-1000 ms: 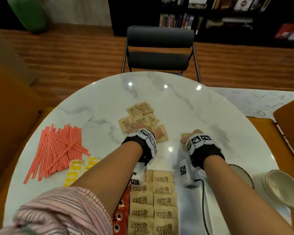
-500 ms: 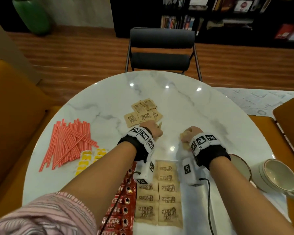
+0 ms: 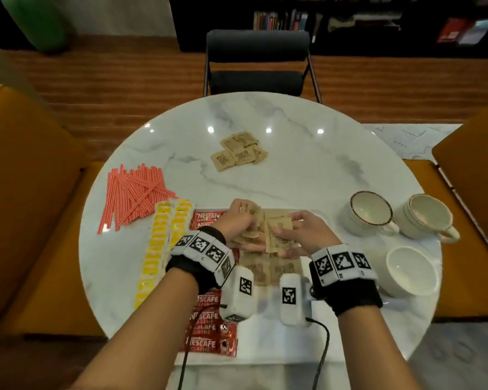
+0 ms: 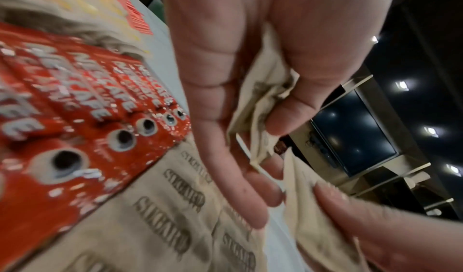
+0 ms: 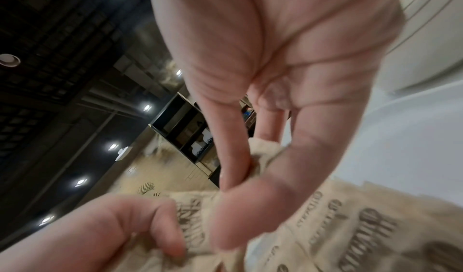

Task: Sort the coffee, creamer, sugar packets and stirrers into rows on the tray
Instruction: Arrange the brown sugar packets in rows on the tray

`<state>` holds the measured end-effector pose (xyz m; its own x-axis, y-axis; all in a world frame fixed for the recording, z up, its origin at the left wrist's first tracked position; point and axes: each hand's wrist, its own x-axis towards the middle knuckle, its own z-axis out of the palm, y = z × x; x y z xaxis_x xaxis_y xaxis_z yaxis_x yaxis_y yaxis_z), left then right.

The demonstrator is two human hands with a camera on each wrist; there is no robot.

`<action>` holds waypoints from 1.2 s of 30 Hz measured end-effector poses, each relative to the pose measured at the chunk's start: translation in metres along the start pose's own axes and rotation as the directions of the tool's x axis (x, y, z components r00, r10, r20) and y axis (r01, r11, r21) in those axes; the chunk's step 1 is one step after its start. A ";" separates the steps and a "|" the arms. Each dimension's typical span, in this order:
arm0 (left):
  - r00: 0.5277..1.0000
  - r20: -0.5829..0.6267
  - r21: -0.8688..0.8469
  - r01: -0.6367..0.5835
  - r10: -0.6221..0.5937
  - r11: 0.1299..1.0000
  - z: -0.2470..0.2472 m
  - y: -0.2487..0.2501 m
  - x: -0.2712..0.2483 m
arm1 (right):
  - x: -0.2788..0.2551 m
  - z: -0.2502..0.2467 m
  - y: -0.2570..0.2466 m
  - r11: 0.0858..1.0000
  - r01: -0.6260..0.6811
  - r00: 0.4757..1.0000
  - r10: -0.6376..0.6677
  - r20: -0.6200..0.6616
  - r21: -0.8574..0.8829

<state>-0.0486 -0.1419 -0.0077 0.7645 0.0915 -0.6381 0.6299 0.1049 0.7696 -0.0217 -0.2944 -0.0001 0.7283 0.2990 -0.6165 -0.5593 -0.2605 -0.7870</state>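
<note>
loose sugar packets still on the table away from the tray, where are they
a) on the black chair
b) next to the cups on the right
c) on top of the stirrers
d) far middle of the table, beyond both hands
d: the loose sugar packets sit in a small pile on the far middle of the table, beyond the left hand and right hand, apart from the cups and the stirrers.

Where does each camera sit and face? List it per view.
Head: looks down on the table; both forearms, left hand, right hand.
Left wrist: along the left palm at crumpled sugar packets, coffee sachets.
Right wrist: along the right hand's fingers, pinching a packet.
Shared: each wrist view shows the other hand's fingers.
</note>
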 end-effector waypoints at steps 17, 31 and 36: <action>0.987 0.156 0.250 -0.010 -0.030 0.968 -0.022 -0.042 -0.048 | -0.033 0.018 0.049 0.977 0.073 0.997 -0.071 0.015 -0.200; 0.996 0.046 0.178 0.073 -0.082 0.981 -0.027 -0.056 -0.053 | -0.045 0.023 0.079 0.977 -0.132 0.986 0.112 -0.124 -0.169; 0.997 0.026 0.099 0.072 -0.075 0.992 -0.032 -0.053 -0.055 | -0.045 0.028 0.086 0.967 -0.169 0.971 0.129 -0.203 -0.192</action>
<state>-0.1287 -0.1205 -0.0143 0.7182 0.0576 -0.6934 0.6940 0.0127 0.7199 -0.1134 -0.3044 -0.0405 0.7148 0.0703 -0.6958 -0.5879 -0.4784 -0.6524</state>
